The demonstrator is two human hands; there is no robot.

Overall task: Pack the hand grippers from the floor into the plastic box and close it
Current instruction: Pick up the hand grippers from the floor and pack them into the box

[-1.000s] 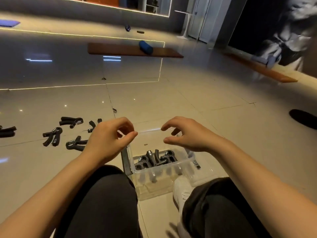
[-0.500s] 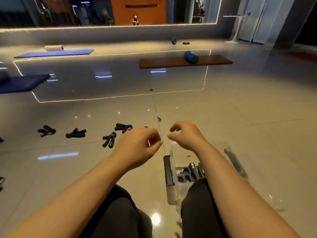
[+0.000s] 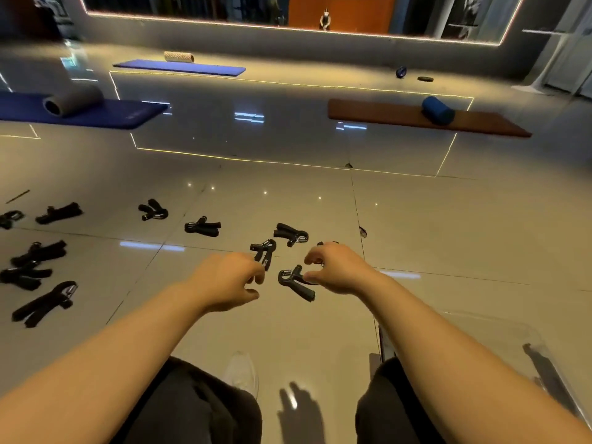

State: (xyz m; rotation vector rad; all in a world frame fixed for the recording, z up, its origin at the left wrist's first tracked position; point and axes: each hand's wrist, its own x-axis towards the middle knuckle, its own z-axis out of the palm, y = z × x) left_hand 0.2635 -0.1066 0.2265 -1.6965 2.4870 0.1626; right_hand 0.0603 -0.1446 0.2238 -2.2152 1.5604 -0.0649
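Observation:
Several black hand grippers lie scattered on the glossy tiled floor. The nearest hand gripper (image 3: 296, 282) lies between my two hands. My right hand (image 3: 339, 267) hovers over its right side with fingers curled and apart, thumb at its handle, nothing lifted. My left hand (image 3: 229, 280) is loosely curled and holds nothing, its fingertips just below a second hand gripper (image 3: 264, 250). A third hand gripper (image 3: 291, 235) lies just beyond. The clear plastic box (image 3: 499, 334) sits at the lower right, mostly hidden behind my right forearm.
More hand grippers lie to the left, in the middle (image 3: 202, 225) and at the far left (image 3: 45, 302). Blue mats (image 3: 105, 115) with foam rollers and a brown mat (image 3: 384, 115) lie farther off. My knees and a white shoe (image 3: 242, 373) are at the bottom.
My view has swung left from the box to the grippers on the floor. Both hands have moved forward from above the box and now reach down at the nearest grippers.

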